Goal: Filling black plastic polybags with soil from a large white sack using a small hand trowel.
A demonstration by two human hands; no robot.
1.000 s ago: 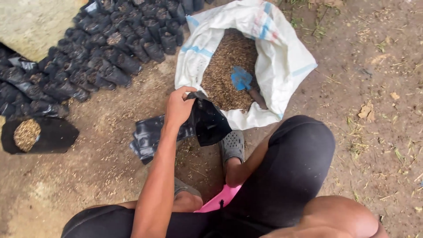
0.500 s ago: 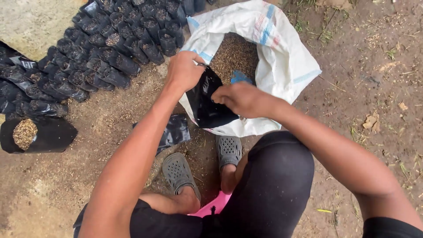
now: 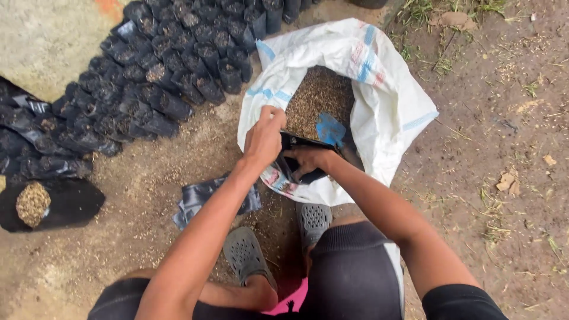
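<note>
My left hand (image 3: 264,137) pinches the upper edge of a small black plastic bag (image 3: 296,159) at the near rim of a big white woven sack (image 3: 391,101). My right hand (image 3: 309,160) grips the same black bag from the other side and holds its mouth apart. The sack lies open on the dirt and is filled with brown husk-like material (image 3: 317,95). A blue scoop (image 3: 329,128) lies in that material just beyond my hands.
Rows of filled black bags (image 3: 160,65) stand at the upper left. One filled black bag (image 3: 41,204) lies at the far left. A flat pile of black bags (image 3: 204,198) lies by my grey clogs (image 3: 246,255). Bare dirt with dry leaves spreads right.
My left hand lifted the black bag from beside my foot up to the sack's rim. My right hand came in and took hold of the bag's other side.
</note>
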